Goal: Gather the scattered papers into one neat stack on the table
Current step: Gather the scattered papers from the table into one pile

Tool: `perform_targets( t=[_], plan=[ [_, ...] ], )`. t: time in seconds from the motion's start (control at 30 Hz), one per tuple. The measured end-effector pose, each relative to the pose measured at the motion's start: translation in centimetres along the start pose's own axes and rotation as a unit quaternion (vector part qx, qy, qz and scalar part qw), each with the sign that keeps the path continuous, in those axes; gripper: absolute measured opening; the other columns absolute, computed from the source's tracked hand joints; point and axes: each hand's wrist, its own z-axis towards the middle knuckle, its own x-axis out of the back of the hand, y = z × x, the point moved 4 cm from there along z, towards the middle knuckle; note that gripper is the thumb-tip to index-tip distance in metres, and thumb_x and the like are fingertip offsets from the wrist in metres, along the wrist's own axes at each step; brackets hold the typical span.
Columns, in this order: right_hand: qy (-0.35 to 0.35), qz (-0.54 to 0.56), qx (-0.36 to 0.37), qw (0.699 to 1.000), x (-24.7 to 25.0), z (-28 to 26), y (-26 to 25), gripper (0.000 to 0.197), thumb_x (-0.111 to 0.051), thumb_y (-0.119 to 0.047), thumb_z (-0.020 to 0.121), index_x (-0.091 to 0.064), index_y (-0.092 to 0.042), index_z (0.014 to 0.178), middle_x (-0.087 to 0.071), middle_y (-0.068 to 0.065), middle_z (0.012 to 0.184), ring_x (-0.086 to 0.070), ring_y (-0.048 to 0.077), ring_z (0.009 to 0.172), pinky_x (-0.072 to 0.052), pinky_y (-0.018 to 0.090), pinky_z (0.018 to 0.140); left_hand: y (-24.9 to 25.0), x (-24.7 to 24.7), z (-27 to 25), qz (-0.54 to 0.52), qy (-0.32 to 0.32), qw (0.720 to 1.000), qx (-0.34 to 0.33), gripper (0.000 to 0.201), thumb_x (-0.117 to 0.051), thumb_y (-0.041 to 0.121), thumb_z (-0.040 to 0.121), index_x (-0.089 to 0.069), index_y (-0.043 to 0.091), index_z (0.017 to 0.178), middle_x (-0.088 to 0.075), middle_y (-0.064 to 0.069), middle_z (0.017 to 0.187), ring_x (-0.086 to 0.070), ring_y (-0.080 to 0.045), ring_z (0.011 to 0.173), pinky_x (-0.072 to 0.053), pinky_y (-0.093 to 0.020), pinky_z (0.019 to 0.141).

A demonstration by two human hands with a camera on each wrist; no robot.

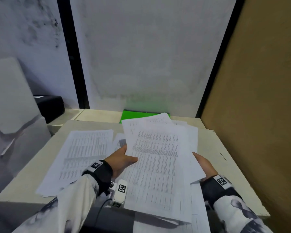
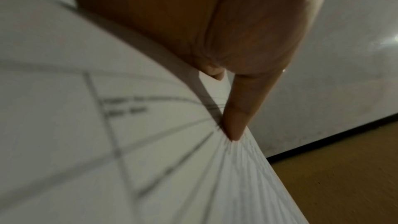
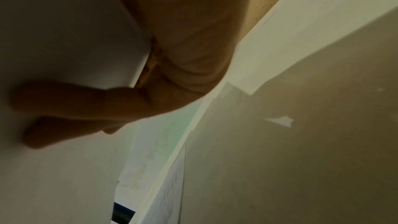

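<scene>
A bundle of printed white papers [image 1: 158, 158] is held up over the table [image 1: 225, 174], fanned and uneven. My left hand [image 1: 124, 158] grips its left edge, thumb on top of the sheets. In the left wrist view the thumb [image 2: 239, 117] presses down on the printed papers [image 2: 107, 142]. My right hand [image 1: 203, 163] holds the right edge, with its fingers tucked under the sheets [image 3: 53, 23], as the right wrist view shows. A second spread of printed sheets [image 1: 81, 157] lies flat on the table at the left.
A green folder [image 1: 133, 115] lies at the back of the table, partly under the papers. A brown board [image 1: 259, 115] walls off the right side. At the far left sit a black device [image 1: 50, 105] and a white box [image 1: 10, 95].
</scene>
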Motion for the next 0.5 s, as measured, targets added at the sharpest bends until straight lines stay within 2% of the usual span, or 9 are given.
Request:
perform_targets(
  t=[0.1,0.13,0.2,0.23,0.27,0.33,0.4,0.43,0.5],
  plan=[
    [-0.024,-0.019,-0.007,1.000,-0.3,-0.3,-0.5,0.029,-0.053,-0.052,0.097,-0.065,-0.026,0.096,-0.069,-0.001,0.093,-0.063,0.018,0.082,-0.045,0.030,0.064,-0.6,-0.4,0.5,-0.001,0.000,1.000,0.003,0.056,-0.048,-0.013,0.095,-0.059,0.032,0.125,-0.066,0.002,0.134,-0.060,-0.015,0.123,-0.040,-0.037,0.112],
    [-0.032,-0.027,-0.004,0.999,-0.3,-0.5,-0.5,0.031,-0.053,-0.055,0.096,-0.065,-0.026,0.098,-0.070,-0.001,0.094,-0.066,0.019,0.086,-0.048,0.031,0.069,-0.7,-0.4,0.7,0.000,0.007,1.000,0.002,0.055,-0.048,-0.012,0.096,-0.059,0.035,0.123,-0.065,0.002,0.135,-0.058,-0.017,0.126,-0.037,-0.039,0.115],
    [-0.049,0.007,0.010,0.999,0.0,-0.2,-0.1,0.044,-0.061,-0.054,0.092,-0.069,-0.019,0.118,-0.077,0.009,0.112,-0.072,0.031,0.104,-0.055,0.042,0.092,-0.6,-0.2,0.9,-0.007,0.030,1.000,0.002,0.050,-0.048,-0.007,0.097,-0.057,0.035,0.122,-0.063,0.004,0.133,-0.052,-0.023,0.132,-0.029,-0.043,0.120],
    [-0.061,0.031,0.014,0.998,0.0,0.0,0.2,0.050,-0.063,-0.051,0.092,-0.068,-0.016,0.127,-0.075,0.010,0.122,-0.070,0.034,0.114,-0.051,0.048,0.103,-0.4,-0.4,0.8,-0.017,0.042,0.999,0.003,0.047,-0.047,-0.007,0.098,-0.056,0.034,0.118,-0.063,0.007,0.128,-0.050,-0.024,0.133,-0.027,-0.043,0.121],
    [-0.072,0.044,0.015,0.996,-0.1,0.0,0.3,0.054,-0.065,-0.050,0.091,-0.066,-0.015,0.132,-0.073,0.011,0.129,-0.067,0.034,0.120,-0.046,0.052,0.109,0.0,-0.5,0.8,-0.023,0.053,0.998,0.000,0.046,-0.044,-0.009,0.098,-0.056,0.033,0.114,-0.063,0.009,0.121,-0.051,-0.023,0.130,-0.027,-0.039,0.119],
    [-0.093,0.047,0.020,0.994,-0.6,0.2,0.3,0.065,-0.076,-0.050,0.080,-0.065,-0.015,0.134,-0.071,0.011,0.132,-0.066,0.035,0.122,-0.044,0.056,0.111,0.9,-1.3,0.3,-0.010,0.059,0.998,-0.011,0.048,-0.039,-0.012,0.099,-0.047,0.032,0.117,-0.060,0.013,0.114,-0.050,-0.017,0.123,-0.030,-0.030,0.109],
    [-0.113,0.000,0.039,0.993,-1.3,0.2,-0.3,0.069,-0.084,-0.039,0.072,-0.066,-0.012,0.133,-0.074,0.012,0.126,-0.068,0.037,0.118,-0.048,0.055,0.107,1.4,-2.1,0.6,0.001,0.033,0.999,-0.028,0.056,-0.041,-0.014,0.097,-0.040,0.028,0.133,-0.058,0.006,0.130,-0.048,-0.017,0.129,-0.033,-0.028,0.110],
    [-0.135,-0.021,0.051,0.989,-1.9,0.1,-0.7,0.062,-0.083,-0.026,0.076,-0.065,-0.009,0.133,-0.074,0.014,0.124,-0.068,0.037,0.117,-0.049,0.054,0.106,1.5,-2.6,0.7,0.001,0.015,0.999,-0.031,0.062,-0.043,-0.015,0.095,-0.038,0.027,0.141,-0.055,0.002,0.141,-0.051,-0.018,0.130,-0.039,-0.028,0.110],
    [-0.161,-0.046,0.060,0.984,-2.4,0.1,-1.4,0.048,-0.072,-0.002,0.085,-0.064,-0.004,0.132,-0.074,0.017,0.124,-0.068,0.038,0.117,-0.051,0.053,0.103,1.9,-3.0,0.7,0.009,0.006,0.999,-0.041,0.073,-0.043,-0.020,0.091,-0.035,0.028,0.145,-0.054,0.000,0.143,-0.058,-0.015,0.122,-0.053,-0.022,0.096]
  ],
)
